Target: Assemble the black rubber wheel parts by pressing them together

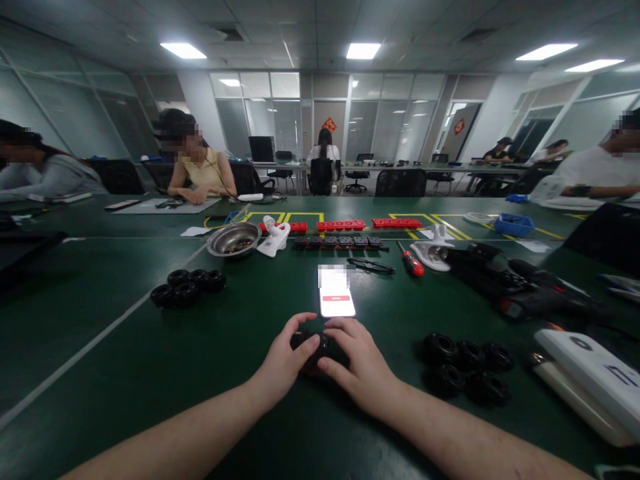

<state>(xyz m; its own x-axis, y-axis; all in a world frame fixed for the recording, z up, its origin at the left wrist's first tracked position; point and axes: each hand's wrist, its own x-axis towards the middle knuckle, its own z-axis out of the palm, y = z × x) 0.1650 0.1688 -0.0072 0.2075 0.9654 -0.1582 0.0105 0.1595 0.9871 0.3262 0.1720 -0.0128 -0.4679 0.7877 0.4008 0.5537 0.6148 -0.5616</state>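
Observation:
My left hand (289,352) and my right hand (361,355) meet on the green table in front of me. Between them is a dark black part (320,343), mostly covered by my fingers, so its exact kind is hidden. Thumb and fingers of both hands curl round it from either side. Just beyond my fingertips lies a lit phone (337,305) with a white screen and a red bar. Black toy wheels (185,290) sit in a cluster to the left. Another group of black wheels (470,357) lies near my right forearm.
Farther back are a metal bowl (227,230) of small parts, red plastic pieces (341,226), a black row of parts (340,243), glasses (371,267) and a screwdriver (412,261). A black power tool (530,287) and white box (593,373) lie right. Several people sit around.

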